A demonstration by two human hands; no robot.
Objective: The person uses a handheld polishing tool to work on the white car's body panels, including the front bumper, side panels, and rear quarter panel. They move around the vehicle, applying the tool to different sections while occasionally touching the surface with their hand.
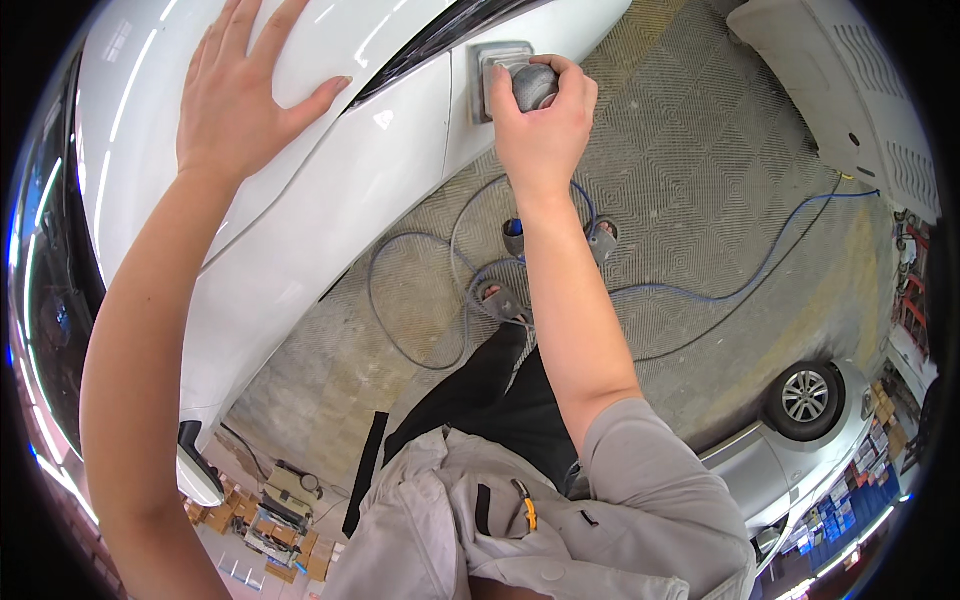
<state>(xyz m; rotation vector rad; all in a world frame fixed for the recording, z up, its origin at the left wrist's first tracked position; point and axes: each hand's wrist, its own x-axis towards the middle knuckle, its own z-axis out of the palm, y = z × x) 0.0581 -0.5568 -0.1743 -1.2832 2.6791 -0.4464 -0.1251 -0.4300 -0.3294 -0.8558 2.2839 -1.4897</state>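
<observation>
At the upper left, my left hand (232, 95) lies flat with its fingers spread on the white hood of a car (135, 120). My right hand (545, 125) curls its thumb and fingers round the dark grey, rounded knob of a square-based tool (535, 86). That tool's pale grey base sits against the white front panel (400, 130), at the panel's right end. Part of the base is hidden behind my thumb. A panel seam runs down just left of it, and a black trim strip (420, 50) lies between my two hands.
Hoses (700, 297) loop across the patterned floor (690, 130) round my sandaled feet (500, 298). A loose pale car panel (850, 80) stands at upper right. At lower right is a silver car (770, 460). A wheeled cart (280, 510) and boxes stand lower left.
</observation>
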